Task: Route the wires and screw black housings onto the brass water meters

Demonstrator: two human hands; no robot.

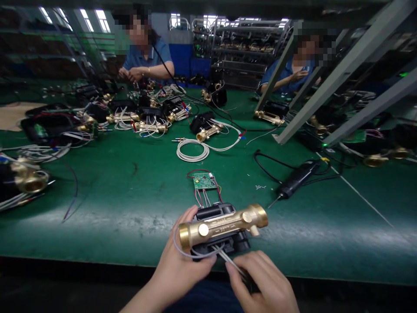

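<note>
My left hand (180, 265) grips a brass pipe fitting (223, 225) mounted on a black housing (224, 241), held at the near edge of the green table (130, 200). Thumb and fingers wrap its left end. My right hand (260, 282) is closed, pinching thin grey wires (228, 258) that run out from under the housing. A small green circuit board (204, 181) lies on the table just beyond, joined to the housing by red and dark wires.
A black electric screwdriver (295, 178) with its cable lies to the right. A coiled white cable (193, 152) and several more brass-and-black assemblies (146, 121) fill the far side. Two people in blue shirts (146, 61) work across the table. Grey metal struts (329, 87) rise at right.
</note>
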